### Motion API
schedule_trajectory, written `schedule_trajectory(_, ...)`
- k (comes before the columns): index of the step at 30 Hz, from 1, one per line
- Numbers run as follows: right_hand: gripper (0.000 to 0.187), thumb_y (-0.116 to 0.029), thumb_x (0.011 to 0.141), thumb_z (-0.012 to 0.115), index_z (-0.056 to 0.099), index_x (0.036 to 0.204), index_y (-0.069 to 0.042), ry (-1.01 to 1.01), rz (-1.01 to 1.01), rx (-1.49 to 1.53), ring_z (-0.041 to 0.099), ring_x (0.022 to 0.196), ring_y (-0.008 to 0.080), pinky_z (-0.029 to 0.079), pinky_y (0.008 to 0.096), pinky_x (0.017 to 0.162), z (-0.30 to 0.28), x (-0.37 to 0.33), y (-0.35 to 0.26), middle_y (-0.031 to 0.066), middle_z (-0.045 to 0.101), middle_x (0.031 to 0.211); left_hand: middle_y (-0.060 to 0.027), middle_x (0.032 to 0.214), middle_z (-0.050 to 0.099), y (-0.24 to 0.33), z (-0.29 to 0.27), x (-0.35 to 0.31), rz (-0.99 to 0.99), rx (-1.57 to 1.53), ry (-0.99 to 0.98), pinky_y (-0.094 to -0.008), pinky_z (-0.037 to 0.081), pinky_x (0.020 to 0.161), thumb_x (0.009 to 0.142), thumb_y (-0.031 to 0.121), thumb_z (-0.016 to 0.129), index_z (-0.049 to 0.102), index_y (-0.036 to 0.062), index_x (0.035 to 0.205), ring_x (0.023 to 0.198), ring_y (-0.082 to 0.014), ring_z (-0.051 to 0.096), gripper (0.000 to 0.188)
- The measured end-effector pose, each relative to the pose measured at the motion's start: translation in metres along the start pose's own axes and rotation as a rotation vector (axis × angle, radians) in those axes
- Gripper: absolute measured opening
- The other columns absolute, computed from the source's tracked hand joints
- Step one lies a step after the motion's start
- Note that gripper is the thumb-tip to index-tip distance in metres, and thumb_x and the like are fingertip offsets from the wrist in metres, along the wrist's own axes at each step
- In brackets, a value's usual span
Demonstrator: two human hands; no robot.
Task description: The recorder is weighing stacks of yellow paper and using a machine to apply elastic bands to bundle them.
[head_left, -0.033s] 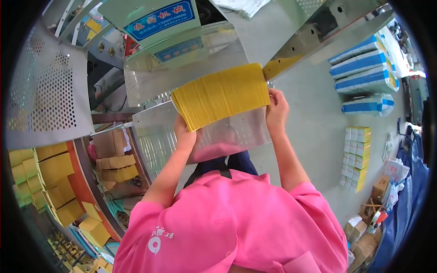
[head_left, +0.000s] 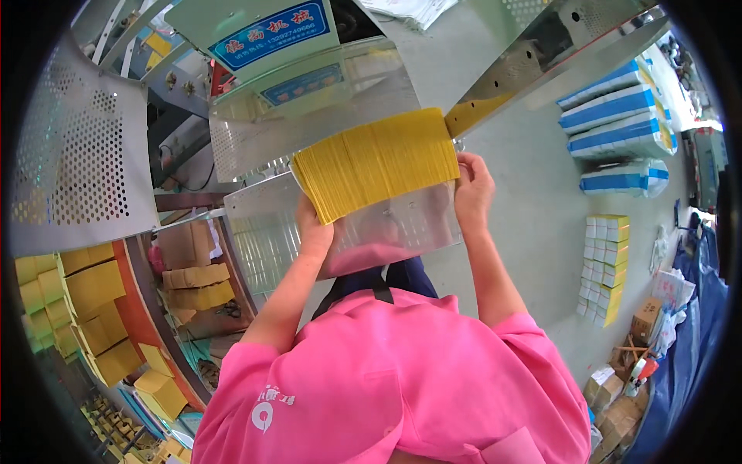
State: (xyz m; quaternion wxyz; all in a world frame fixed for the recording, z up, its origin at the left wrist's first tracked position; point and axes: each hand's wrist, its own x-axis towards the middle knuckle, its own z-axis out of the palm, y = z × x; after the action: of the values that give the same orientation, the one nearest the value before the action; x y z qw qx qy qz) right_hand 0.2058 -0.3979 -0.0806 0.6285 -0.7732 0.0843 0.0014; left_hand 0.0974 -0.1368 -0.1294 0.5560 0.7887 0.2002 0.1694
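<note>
A long row of yellow paper pieces (head_left: 375,162), packed tightly on edge, rests on the shiny metal tray (head_left: 410,220) in front of me. My left hand (head_left: 313,223) closes on the row's near left end, its fingertips hidden behind the paper. At the right end, my right hand (head_left: 474,189) holds the row's edge with fingers curled, partly hidden by the paper. The two hands bracket the row from both ends.
Behind the row stands a machine with a clear sloping cover (head_left: 309,116). A metal rail (head_left: 533,66) runs off to the upper right. Shelves with yellow bundles (head_left: 97,286) are at left. Wrapped white-and-blue packs (head_left: 614,120) and stacked bundles (head_left: 604,267) stand on the floor at right.
My right hand has shifted very slightly to the right at the end of the row. The left hand and the paper look almost the same.
</note>
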Motion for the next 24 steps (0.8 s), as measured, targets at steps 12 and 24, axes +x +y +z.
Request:
schedule_trajectory(12, 0.069, -0.037, 0.084, 0.063, 0.041, 0.142, -0.007, -0.615, -0.959, -0.908, 0.029, 0.142, 0.0264, 0.016, 0.0509, 0.115, 0.066, -0.011, -0.099, 0.0092, 0.037, 0.15, -0.0083, 0.103, 0.066, 0.027, -0.018, 0.007, 0.069, -0.092, -0.106, -0.0322, 0.05, 0.078, 0.092, 0.014, 0.056, 0.047, 0.0063, 0.131, 0.091, -0.0198, 0.063, 0.04)
schedule_trajectory(24, 0.07, -0.045, 0.086, 0.058, 0.039, 0.143, -0.01, -0.742, -0.958, -0.931, 0.026, 0.142, 0.0257, 0.015, 0.0525, 0.116, 0.1, -0.014, -0.106, 0.0093, 0.035, 0.15, -0.0165, 0.125, 0.06, 0.009, -0.015, 0.014, 0.071, -0.1, -0.051, -0.0339, 0.045, 0.093, 0.089, 0.016, 0.061, 0.041, 0.0095, 0.141, 0.112, -0.0286, 0.059, 0.056)
